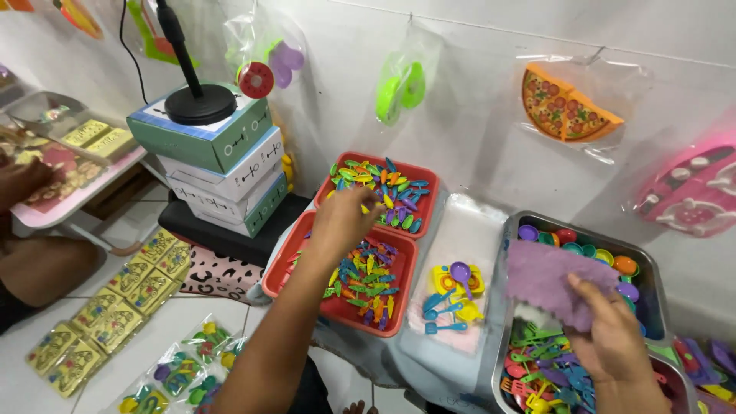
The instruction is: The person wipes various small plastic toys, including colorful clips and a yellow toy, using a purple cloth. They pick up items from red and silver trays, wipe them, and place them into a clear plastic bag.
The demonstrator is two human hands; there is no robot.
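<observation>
My left hand (pixel 341 222) reaches over the two red trays, fingers bunched down at the edge where the far red tray (pixel 429 178) meets the near red tray (pixel 280 268); both hold several small colourful toy pieces. Whether the fingers pinch a piece is hidden. My right hand (pixel 613 337) holds a purple cloth-like piece (pixel 548 276) over a metal tray (pixel 652 253) of small toy cups and cutlery. Between them a clear bag (pixel 460 230) lies flat with yellow, purple and blue toy utensils (pixel 454 295) inside.
Stacked boxes (pixel 222 165) with a black stand base (pixel 201 103) sit at the left. Packed toy bags (pixel 115 307) lie on the floor. Bagged toys, including pizza slices (pixel 567 111), hang on the wall. Another person's arm (pixel 23 184) is at far left.
</observation>
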